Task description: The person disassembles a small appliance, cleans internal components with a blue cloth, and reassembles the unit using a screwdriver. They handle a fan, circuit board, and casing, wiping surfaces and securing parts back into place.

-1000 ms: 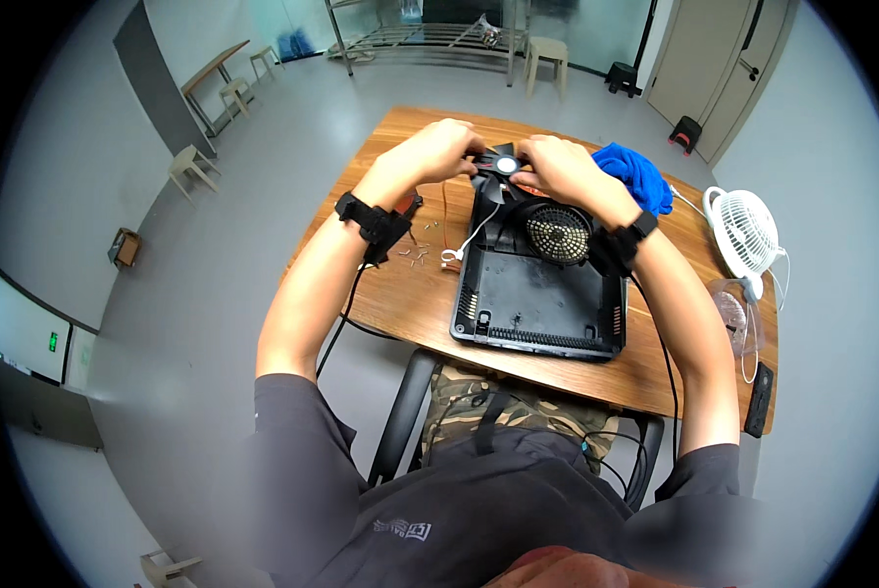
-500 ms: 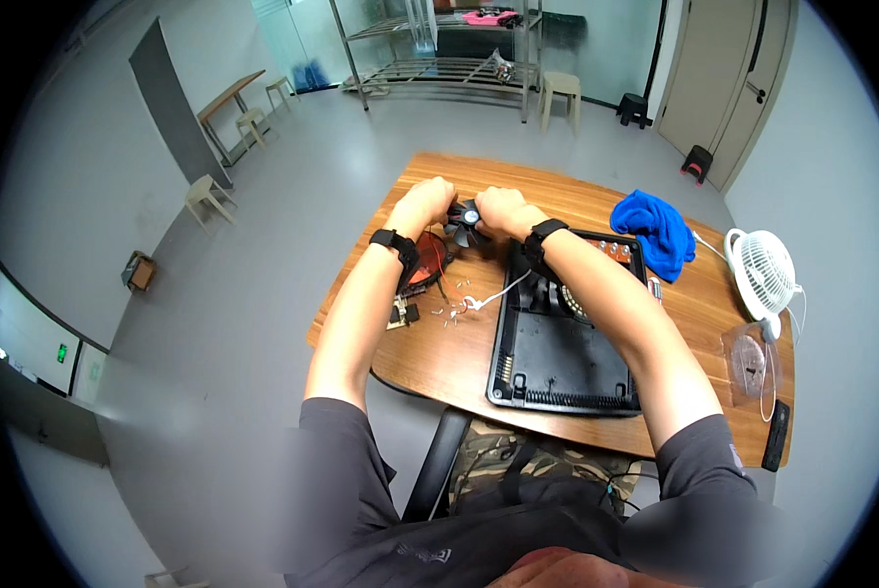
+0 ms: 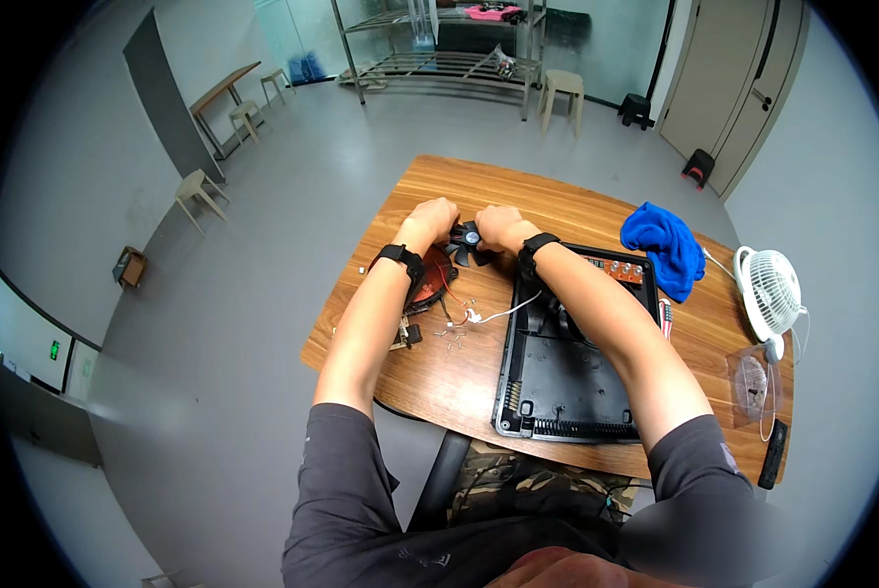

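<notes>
Wood-grain table (image 3: 434, 382), mid-frame. Our left hand (image 3: 435, 217) and right hand (image 3: 500, 226), upper centre: knuckles up, fingers curled inward, gripping a black fan (image 3: 470, 238) between them, fingertips hidden from us. Forearms (image 3: 358, 328) extended, converging. Left of centre: red housing (image 3: 437, 281). Lower right of centre: black casing (image 3: 569, 380).

nothing can be read clearly; a small green sign (image 3: 55, 350) glows at the far left, its marks too tiny to tell; pale print (image 3: 433, 562) crosses the chest of the dark shirt (image 3: 385, 551), creased beyond reading; the black fan (image 3: 463, 257) bears a round hub label (image 3: 472, 237), likewise illegible.
</notes>
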A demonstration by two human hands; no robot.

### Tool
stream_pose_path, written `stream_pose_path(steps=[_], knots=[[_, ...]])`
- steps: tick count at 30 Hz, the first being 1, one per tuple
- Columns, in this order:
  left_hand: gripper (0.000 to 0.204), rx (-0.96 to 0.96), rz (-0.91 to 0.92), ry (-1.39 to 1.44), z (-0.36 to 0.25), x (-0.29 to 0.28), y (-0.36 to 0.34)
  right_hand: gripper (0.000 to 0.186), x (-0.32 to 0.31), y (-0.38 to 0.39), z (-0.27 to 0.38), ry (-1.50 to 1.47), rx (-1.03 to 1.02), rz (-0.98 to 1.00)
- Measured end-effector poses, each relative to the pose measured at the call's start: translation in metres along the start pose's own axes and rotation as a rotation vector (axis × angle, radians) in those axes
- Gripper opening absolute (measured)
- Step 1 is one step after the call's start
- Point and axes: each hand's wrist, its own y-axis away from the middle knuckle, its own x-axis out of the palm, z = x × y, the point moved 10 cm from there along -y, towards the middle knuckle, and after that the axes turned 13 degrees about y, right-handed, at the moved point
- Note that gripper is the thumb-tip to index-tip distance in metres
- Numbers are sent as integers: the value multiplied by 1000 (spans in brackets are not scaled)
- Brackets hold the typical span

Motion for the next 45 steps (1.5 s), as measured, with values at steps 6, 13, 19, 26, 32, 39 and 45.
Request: stream_pose_path(steps=[6, 13, 19, 26, 32, 39, 45], knots=[[39, -3, -2, -1, 11, 4, 10, 31, -3, 15, 2, -31, -2, -46], [33, 117, -57, 125, -45, -20, 66, 26, -15, 87, -2, -211, -149, -94], [20, 253, 198, 260, -86, 22, 122, 28, -11, 153, 33, -276, -356, -46], [18, 180, 262, 241, -101, 28, 166, 23, -12, 182, 52, -236, -438, -152], [20, 358, 83, 340, -116, 0, 167, 24, -12, 172, 60, -212, -378, -236], [18, 304, 101, 347, -108, -2, 174, 21, -22, 187, 47, -173, -377, -268], [15, 198, 251, 328, -82, 22, 181, 17, -28, 204, 44, -223, -432, -282]])
